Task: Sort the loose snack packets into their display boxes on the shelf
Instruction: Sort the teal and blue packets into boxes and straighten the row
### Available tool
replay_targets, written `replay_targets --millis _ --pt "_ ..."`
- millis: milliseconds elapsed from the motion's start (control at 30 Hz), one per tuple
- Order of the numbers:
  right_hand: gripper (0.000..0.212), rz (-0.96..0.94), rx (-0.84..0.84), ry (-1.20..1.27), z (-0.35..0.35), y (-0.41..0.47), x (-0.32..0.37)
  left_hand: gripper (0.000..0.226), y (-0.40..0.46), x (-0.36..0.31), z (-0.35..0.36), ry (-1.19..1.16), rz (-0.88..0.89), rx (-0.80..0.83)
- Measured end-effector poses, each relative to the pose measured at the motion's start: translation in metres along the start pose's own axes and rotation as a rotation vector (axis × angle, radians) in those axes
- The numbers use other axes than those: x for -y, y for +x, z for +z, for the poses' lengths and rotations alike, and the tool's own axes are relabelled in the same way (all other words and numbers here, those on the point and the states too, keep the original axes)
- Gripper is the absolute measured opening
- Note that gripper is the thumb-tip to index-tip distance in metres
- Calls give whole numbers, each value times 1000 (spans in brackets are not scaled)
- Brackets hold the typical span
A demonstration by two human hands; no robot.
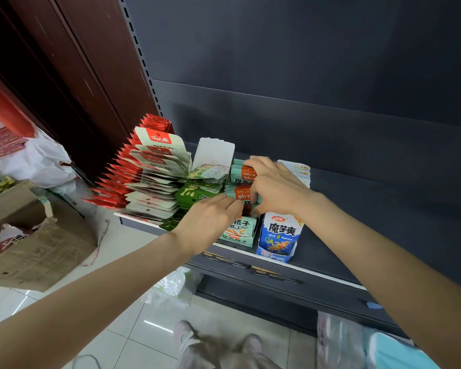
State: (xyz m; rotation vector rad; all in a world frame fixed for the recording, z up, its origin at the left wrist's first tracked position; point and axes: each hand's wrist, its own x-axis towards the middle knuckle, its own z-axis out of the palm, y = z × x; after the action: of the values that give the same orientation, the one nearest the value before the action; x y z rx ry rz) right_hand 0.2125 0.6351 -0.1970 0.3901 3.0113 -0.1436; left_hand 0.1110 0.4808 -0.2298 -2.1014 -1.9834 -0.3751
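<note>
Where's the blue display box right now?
In the head view, the blue display box stands at the shelf's front edge, just below the right hand, with the teal display box touching its left side.

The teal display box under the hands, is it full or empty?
Full: teal-and-orange packets fill the teal display box front to back.

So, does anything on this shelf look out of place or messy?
Yes. Dark green snack packets lie loose and tilted beside the teal display box, spilling toward the shelf's white front edge. A torn brown cardboard carton sags open on the floor.
</note>
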Motion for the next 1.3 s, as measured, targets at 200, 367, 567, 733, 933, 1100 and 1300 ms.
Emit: replay_targets --millis 200,367,567,733,933,1100,1300 --pt "14 17 -19 126 8 6 -5 28 1 3 0 -67 -17 17" --pt "20 70 69 232 5 11 -17 32 8 10 -4 -69 -59 36" --pt "18 36 -36 26 3 2 -6 36 17 3 10 -62 -94 42" --pt "13 76 -181 -14 -6 -13 0 70 6 -2 21 105 -111 31" --pt "17 140 -130 275 -8 -11 -8 68 5 -6 20 140 -143 27" --pt "9 165 -123 283 -7 -8 -12 43 8 -7 15 173 -132 -5" --pt "16 159 -106 258 -7 -6 -9 38 8 -8 12 149 -160 41"
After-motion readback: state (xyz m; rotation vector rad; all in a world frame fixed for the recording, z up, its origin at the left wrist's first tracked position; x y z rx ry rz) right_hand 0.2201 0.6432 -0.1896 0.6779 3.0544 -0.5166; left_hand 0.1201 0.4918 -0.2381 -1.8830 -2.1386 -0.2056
